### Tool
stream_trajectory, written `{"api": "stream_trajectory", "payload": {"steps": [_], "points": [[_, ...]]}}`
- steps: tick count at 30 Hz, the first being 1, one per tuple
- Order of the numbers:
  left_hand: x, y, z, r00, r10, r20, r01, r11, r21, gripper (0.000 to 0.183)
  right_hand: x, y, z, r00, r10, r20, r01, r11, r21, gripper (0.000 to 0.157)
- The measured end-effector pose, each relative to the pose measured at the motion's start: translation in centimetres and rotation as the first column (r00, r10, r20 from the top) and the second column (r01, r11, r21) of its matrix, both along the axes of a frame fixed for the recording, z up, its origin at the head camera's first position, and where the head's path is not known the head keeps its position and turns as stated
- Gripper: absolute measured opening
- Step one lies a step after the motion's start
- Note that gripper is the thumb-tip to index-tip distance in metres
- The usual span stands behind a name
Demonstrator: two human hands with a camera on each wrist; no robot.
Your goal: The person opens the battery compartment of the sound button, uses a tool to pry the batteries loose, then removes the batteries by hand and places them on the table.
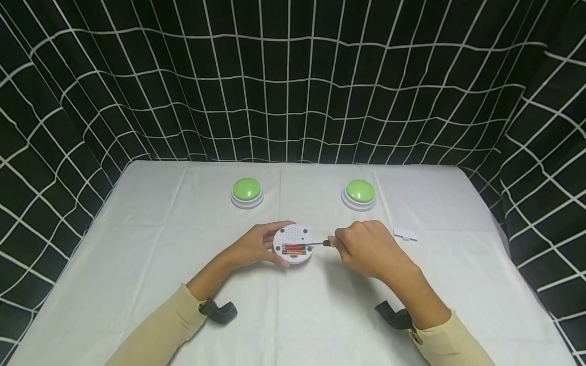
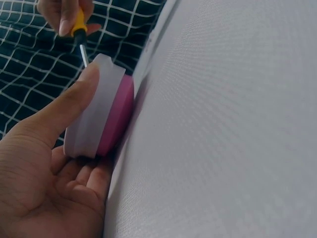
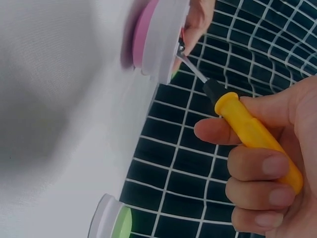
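Observation:
A round white push button with a pink top lies face down on the white table, its battery compartment uncovered. Red batteries sit inside. My left hand grips the button's rim, thumb on the near side and fingers on the far side. My right hand has its fingers curled round the yellow handle of a screwdriver. The screwdriver's metal tip reaches into the compartment's right end, by the batteries. Whether it touches a battery or a contact is too small to tell.
Two green-topped buttons stand farther back, one at the left and one at the right. A small white battery cover lies beyond my right hand. Black curtains with a white grid surround the table.

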State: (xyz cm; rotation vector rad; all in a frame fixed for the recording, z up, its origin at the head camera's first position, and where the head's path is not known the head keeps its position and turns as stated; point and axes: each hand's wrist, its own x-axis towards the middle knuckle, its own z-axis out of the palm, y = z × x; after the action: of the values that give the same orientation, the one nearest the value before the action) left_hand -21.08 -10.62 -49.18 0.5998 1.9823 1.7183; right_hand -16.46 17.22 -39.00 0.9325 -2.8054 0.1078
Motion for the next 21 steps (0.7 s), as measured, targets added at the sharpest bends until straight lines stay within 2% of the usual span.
{"api": "stream_trajectory", "payload": {"steps": [7, 10, 14, 17, 21], "points": [[0.0, 0.1, 0.0, 1.0, 0.003, -0.005, -0.003, 1.0, -0.008, 0.098, 0.0, 0.6, 0.8, 0.996, -0.007, 0.091, 0.013, 0.998, -0.059, 0.042], [0.0, 0.1, 0.0, 1.0, 0.003, -0.005, -0.003, 1.0, -0.013, 0.098, 0.1, 0.8, 1.2, 0.994, 0.028, 0.106, -0.016, 0.994, -0.112, 0.033], [-0.1, 0.0, 0.0, 1.0, -0.003, 0.002, 0.003, 1.0, -0.004, 0.098, 0.1, 0.8, 1.5, 0.993, 0.103, 0.064, -0.091, 0.98, -0.175, 0.01], [0.0, 0.0, 0.1, 1.0, -0.005, 0.013, 0.005, 1.0, 0.004, 0.098, 0.2, 0.7, 1.6, 0.991, 0.134, 0.027, -0.126, 0.975, -0.181, 0.006], [0.1, 0.0, 0.1, 1.0, -0.002, 0.018, 0.002, 1.0, 0.0, 0.099, 0.3, 0.4, 1.4, 0.991, 0.137, 0.002, -0.135, 0.979, -0.155, 0.004]]}}
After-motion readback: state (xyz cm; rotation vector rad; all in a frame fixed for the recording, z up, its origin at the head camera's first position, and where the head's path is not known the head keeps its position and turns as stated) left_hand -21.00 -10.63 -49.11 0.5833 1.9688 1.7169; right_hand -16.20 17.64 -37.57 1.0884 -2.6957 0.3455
